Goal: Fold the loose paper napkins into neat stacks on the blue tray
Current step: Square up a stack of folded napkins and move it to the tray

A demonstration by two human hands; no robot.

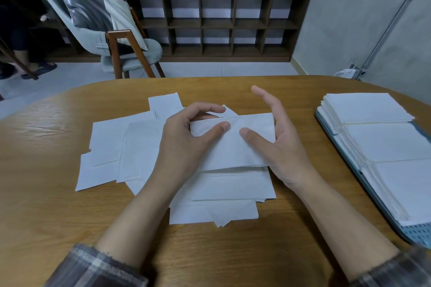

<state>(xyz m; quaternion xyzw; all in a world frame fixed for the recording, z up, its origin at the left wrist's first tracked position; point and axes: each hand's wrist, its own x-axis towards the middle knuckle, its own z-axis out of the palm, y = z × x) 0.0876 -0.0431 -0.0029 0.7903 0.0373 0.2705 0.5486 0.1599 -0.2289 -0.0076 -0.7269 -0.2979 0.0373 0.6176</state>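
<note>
While the left hand (184, 140) is pinching the creased napkin (231, 149) at its left end, the right hand (282, 140) is resting straight-fingered against the right end, thumb touching the paper. Beneath them loose napkins (107, 147) are lying scattered on the table (42, 193); neat stacks (384, 142) are sitting on the blue tray (417, 233), well to the right.

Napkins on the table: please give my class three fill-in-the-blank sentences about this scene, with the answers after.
The folded stacks lie on a ____ tray.
The tray sits to the ____ of the loose pile.
The left hand grips a napkin while the right hand is ____.
Missing words: blue, right, open.
</note>
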